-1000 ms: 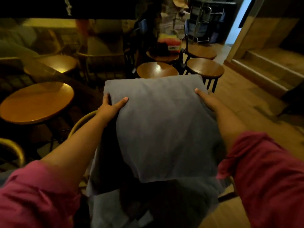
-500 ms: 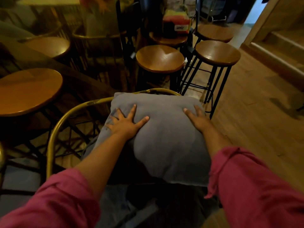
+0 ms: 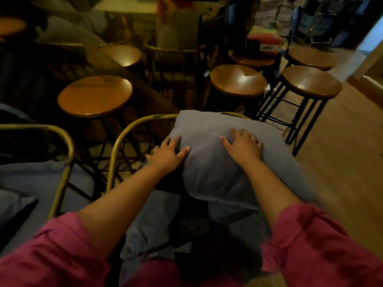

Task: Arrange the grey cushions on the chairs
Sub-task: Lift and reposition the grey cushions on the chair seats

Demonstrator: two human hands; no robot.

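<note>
A grey cushion [image 3: 211, 168] leans against the curved brass back of the chair [image 3: 132, 129] in front of me. My left hand [image 3: 167, 152] lies flat on the cushion's left edge, fingers spread. My right hand [image 3: 244, 146] presses palm-down on its upper middle. Neither hand grips it. Under it a second grey cushion [image 3: 153, 222] lies on the chair's seat. Pink sleeves cover both my forearms near the bottom edge.
Another brass-backed chair [image 3: 62, 141] with a grey cushion [image 3: 35, 183] stands to the left. Round wooden stools [image 3: 95, 96] [image 3: 238, 79] [image 3: 310, 81] crowd the space behind the chairs. Wooden floor [image 3: 348, 154] runs along the right side.
The cushion came down from in front of my chest onto the chair. My hands shifted from holding its top corners to lying flat on it. The view has panned left.
</note>
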